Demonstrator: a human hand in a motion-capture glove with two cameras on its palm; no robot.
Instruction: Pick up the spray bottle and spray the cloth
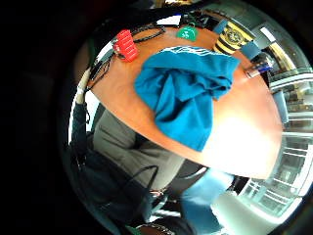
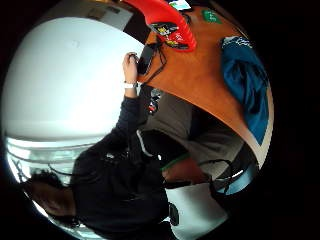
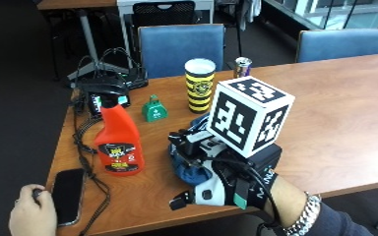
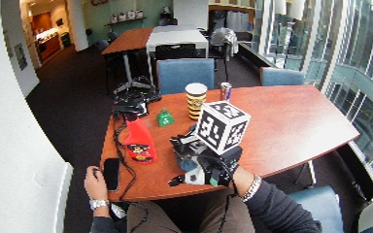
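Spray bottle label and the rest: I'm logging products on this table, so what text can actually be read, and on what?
None can be read.
Orange spray bottle: label print blurred.
Yellow-and-black cup: round emblem, lettering too small.
Green bell: white mark, unreadable.
Can: too small.

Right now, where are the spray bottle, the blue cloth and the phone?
spray bottle point(image 3: 118, 142): outside view, on its orange body.
blue cloth point(image 1: 183, 93): little finger side palm view, mid-fold.
phone point(image 3: 66, 194): outside view, on its dark screen.

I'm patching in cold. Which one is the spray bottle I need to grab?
On the wooden table, look toward the end with the tangle of black cables. The spray bottle stands upright there, beside a phone: it's the only bright orange thing, with a black trigger top.
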